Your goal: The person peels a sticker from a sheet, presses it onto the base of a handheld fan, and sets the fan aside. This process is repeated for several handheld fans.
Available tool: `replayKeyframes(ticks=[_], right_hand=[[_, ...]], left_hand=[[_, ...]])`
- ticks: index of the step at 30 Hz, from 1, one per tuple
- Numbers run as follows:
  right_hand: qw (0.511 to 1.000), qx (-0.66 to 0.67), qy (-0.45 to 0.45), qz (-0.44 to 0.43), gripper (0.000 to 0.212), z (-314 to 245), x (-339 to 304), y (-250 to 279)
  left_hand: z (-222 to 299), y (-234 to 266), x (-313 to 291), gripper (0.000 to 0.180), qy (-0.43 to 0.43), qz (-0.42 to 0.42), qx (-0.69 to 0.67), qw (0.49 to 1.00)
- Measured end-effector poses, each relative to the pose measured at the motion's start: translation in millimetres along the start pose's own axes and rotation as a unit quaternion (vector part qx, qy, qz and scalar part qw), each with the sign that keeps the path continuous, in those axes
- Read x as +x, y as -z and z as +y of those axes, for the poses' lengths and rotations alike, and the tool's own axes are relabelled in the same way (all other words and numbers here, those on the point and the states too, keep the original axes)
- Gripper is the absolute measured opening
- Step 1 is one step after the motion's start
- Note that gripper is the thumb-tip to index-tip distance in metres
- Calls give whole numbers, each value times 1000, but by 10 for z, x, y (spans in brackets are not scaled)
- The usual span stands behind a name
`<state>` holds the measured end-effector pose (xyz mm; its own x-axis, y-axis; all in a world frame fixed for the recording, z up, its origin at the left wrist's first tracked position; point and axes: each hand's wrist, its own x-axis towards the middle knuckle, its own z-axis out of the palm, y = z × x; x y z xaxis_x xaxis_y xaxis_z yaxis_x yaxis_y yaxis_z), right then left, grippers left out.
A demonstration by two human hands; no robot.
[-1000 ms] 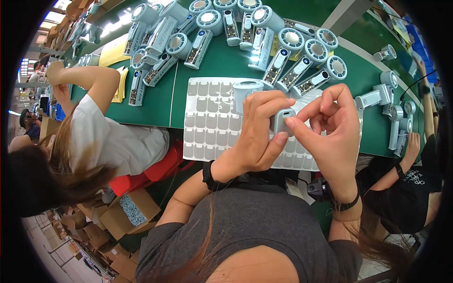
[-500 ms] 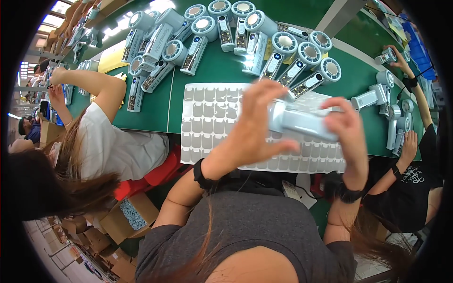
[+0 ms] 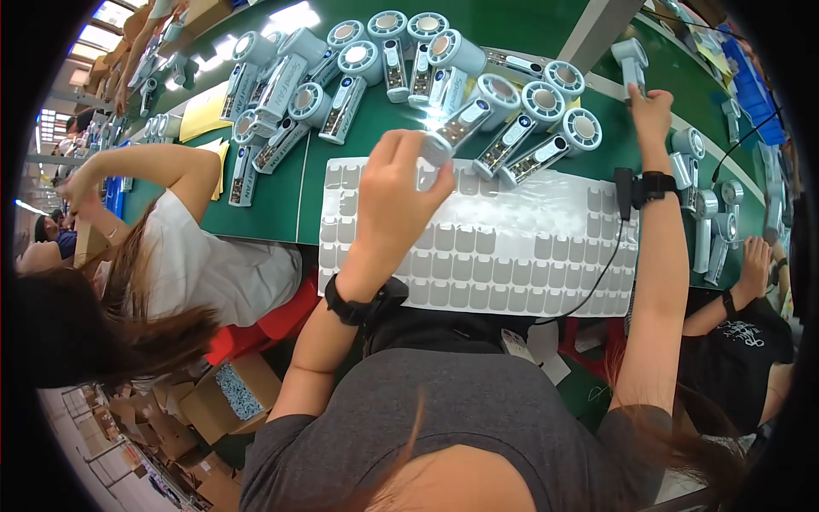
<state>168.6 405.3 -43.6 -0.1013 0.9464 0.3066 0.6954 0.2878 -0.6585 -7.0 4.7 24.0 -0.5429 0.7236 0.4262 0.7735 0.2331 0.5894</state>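
My left hand (image 3: 397,183) is closed on the lower end of a light-blue handheld fan (image 3: 465,124), at the front of the pile beyond the sheet. That fan tilts, with its round head away from me and a see-through handle side facing up. Out at the far right, my right hand (image 3: 650,115) pinches the handle end of another handheld fan (image 3: 630,55), whose head points away. Between my forearms lies a white sheet of grey rounded stickers (image 3: 520,205); several upper places on it are bare.
Several more fans (image 3: 358,64) crowd the far side of the green table (image 3: 333,147). A metal post (image 3: 601,34) rises at the back right. Co-workers sit on both sides, one in a white sleeve (image 3: 192,222). Fans (image 3: 704,205) stand near the right co-worker's hand (image 3: 752,269).
The fan that was between my hands over the sheet appears to have gone with my right hand to the far right. My left hand has moved left and taken hold of a fan from the pile.
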Motion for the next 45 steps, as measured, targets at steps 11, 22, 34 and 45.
replayKeyframes(ticks=[11,22,34,45], right_hand=[[934,118,136,-310,19,-652,-1709,966],[956,97,207,-186,15,-535,-2836,1042],[963,82,217,-137,21,-566,-2927,1022],[962,102,207,-143,14,-588,-2955,994]], left_hand=[[37,42,-76,40,-41,152,-389,908],[83,-114,-246,70,-109,125,-325,931],[51,-38,-329,68,-93,101,-268,954],[108,-40,-352,71,-121,64,-309,941]])
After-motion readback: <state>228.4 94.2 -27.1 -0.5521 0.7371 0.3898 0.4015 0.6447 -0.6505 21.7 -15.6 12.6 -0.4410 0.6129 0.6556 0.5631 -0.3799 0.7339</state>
